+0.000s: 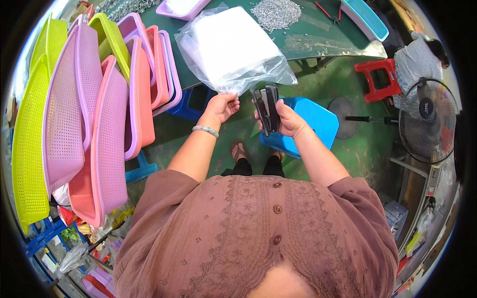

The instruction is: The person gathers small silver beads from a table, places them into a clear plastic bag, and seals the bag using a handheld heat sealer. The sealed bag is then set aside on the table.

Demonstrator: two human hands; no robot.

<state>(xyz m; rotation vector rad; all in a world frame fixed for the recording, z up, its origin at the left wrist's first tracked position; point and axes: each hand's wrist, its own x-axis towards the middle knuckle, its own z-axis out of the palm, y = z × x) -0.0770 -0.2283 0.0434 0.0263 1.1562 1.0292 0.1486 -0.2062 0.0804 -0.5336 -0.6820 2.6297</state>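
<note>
A clear plastic bag point(285, 74) with a flat stack of white sheets point(231, 42) in it lies on the green table, its near edge hanging over the side. My left hand point(223, 106) pinches the near left corner of the bag between thumb and fingers. In my right hand point(288, 119) is a black stapler point(267, 109), held upright with its jaws spread apart, close to the bag's near edge but seemingly not on it. The fingers behind the stapler are partly hidden.
Tall stacks of perforated plastic baskets point(84, 89) crowd the left. On the table point(323, 44) lie a heap of small metal parts point(276, 14), red-handled pliers point(332, 14) and a blue tray point(365, 20). A blue stool point(308, 124), a red stool point(376, 79), a fan point(427, 119) and another person point(417, 62) are right.
</note>
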